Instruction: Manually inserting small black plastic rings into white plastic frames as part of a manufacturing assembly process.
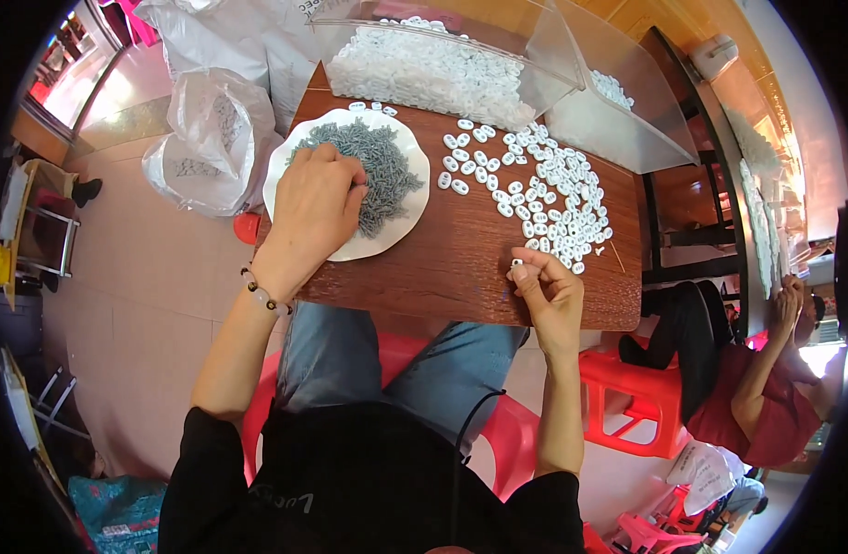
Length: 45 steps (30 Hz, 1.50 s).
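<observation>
Bright daylight scene, colours saturated. Strong light from upper left and far right of frame; floor (138,277) at left washed pale, right rim blown out. Glare on clear plastic bin (498,55) at top. Soft short shadows on bench (461,258). Centre sharp; heavy fisheye bending near rim, black vignette corners, edge detail smeared.

Between my hands lies a bare strip of worktop (461,249), open to pass. The white plate (401,226) of grey pieces blocks the left, scattered white buttons (544,198) crowd the right, and the clear bin (535,55) walls off the far edge.
</observation>
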Tool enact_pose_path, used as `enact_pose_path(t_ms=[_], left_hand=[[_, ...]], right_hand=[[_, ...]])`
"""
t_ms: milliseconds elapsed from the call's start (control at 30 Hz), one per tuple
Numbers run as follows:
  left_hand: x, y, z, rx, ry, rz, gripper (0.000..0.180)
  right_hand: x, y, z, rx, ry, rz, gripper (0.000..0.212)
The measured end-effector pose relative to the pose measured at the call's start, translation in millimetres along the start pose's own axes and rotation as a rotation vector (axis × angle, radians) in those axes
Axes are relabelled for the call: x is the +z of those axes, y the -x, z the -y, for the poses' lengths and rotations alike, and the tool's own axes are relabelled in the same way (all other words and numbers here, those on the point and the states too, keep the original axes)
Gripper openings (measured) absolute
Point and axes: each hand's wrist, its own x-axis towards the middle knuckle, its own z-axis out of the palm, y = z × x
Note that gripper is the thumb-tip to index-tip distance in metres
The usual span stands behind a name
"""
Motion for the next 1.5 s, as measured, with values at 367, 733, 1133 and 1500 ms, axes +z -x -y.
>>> enact_pose_path(t_ms=[367,733,1133,1500], left_hand=[[-3,-13,13,-0.084,0.26,0.046,0.009],[0,-14,16,-0.136,0.651,-0.085,0.007],[-1,-8,16,-0.318,1.11,0.05,0.013],[-1,-6,19,-0.427,1.417,0.148,0.018]], right_hand=[[11,3,8,-0.001,0.053,0.047,0.02],[46,-32,42,-0.175,0.095,0.155,0.015],[120,-80,48,-0.263,0.072,0.267,0.014],[131,-85,39,-0.306,0.168,0.306,0.012]])
